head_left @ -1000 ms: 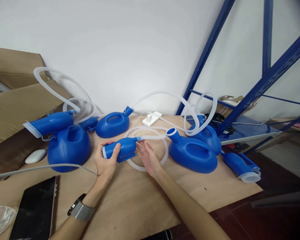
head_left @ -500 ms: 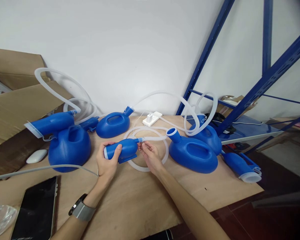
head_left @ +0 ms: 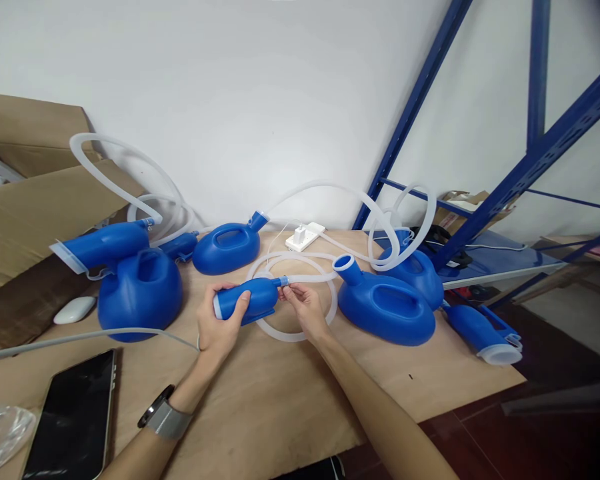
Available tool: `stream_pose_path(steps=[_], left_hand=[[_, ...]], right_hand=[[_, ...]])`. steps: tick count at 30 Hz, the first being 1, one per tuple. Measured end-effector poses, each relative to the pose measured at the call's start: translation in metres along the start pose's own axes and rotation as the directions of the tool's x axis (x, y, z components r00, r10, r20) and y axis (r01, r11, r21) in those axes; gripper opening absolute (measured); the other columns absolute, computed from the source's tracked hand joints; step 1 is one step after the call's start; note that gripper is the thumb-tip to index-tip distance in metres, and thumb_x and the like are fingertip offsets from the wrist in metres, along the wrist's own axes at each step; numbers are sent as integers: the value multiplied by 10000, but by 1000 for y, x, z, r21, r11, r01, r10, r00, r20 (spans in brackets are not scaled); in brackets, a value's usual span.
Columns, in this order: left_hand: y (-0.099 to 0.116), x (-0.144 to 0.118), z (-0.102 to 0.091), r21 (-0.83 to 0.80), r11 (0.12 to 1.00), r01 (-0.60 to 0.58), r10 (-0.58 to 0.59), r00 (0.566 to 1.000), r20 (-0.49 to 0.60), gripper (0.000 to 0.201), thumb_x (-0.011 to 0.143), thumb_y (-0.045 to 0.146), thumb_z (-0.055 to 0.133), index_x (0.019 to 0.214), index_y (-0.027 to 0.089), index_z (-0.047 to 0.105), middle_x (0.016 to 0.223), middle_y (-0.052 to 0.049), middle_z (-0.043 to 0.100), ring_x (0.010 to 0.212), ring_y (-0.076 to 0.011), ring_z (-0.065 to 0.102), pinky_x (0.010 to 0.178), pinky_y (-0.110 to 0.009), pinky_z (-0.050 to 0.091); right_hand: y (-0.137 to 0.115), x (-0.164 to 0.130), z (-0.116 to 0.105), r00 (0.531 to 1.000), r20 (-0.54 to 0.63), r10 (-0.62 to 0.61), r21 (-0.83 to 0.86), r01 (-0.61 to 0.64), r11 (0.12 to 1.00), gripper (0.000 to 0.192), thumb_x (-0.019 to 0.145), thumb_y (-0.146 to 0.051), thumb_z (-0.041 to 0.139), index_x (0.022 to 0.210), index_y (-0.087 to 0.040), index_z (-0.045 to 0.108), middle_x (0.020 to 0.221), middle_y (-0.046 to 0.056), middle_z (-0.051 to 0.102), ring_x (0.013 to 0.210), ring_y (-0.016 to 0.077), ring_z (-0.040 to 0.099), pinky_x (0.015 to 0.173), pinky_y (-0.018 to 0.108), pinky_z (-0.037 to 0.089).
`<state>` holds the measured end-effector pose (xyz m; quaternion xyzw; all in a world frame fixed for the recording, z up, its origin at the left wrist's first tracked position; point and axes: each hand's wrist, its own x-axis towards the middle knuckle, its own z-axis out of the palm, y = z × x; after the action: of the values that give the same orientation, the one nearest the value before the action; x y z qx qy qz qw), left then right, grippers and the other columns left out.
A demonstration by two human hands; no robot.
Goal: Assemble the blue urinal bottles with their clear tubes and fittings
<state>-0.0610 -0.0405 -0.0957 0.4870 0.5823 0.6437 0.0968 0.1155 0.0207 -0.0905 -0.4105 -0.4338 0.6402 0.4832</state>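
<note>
Near the middle of the table, the left hand is wrapping around a small blue funnel piece, its grip clenched on the wide, white-rimmed end and lifting it just off the wood. Beside it, the right hand is pinching the clear tube with fingertips right where the tube is meeting the funnel piece's narrow tip; that grip is grasping the tube. From there the tube is looping in a ring on the wood under and around both hands. Just right of the hands, a blue bottle with an open spout is lying on its side, and another blue bottle is resting behind the hands, its own hose arching overhead. Farther left, a round blue jug is sitting near a white mouse, and a dark tablet is lying at the near left edge. A grey band is showing on the left wrist.
</note>
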Motion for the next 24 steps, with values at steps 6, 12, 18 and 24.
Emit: stream_pose_path(steps=[6, 12, 18, 24], left_hand=[[-1, -3, 3, 25, 998, -63, 63, 998, 2, 334, 817, 442, 760, 979, 187, 617, 995, -45, 716, 934, -206, 678, 889, -337, 508], [-1, -2, 2, 37, 998, -52, 53, 999, -13, 331, 798, 441, 767, 958, 190, 624, 978, -32, 716, 923, -199, 677, 878, -321, 502], [-1, -4, 3, 42, 998, -38, 37, 999, 3, 329, 810, 443, 758, 978, 195, 622, 1002, -33, 706, 943, -198, 665, 912, -324, 495], [0, -5, 4, 36, 999, -13, 13, 1000, 7, 349, 800, 462, 763, 981, 197, 622, 1010, -36, 705, 957, -205, 660, 908, -325, 489]], right_hand=[[-4, -2, 1, 1000, -7, -3, -70, 3, 998, 534, 568, -557, 830, 814, -102, 698, 807, 28, 750, 741, 21, 659, 738, 124, 541], [8, 2, 3, 1000, -10, -15, -51, 14, 999, 548, 607, -567, 801, 901, -121, 678, 873, 31, 748, 780, 18, 657, 789, 131, 546], [8, 0, 7, 1000, -13, -20, -23, 19, 1000, 554, 629, -596, 770, 897, -127, 647, 849, 5, 714, 775, -3, 628, 760, 101, 511], [12, 1, 6, 1000, -23, -21, 34, 22, 999, 502, 669, -567, 752, 869, -124, 625, 822, -15, 683, 755, -24, 604, 755, 83, 495]])
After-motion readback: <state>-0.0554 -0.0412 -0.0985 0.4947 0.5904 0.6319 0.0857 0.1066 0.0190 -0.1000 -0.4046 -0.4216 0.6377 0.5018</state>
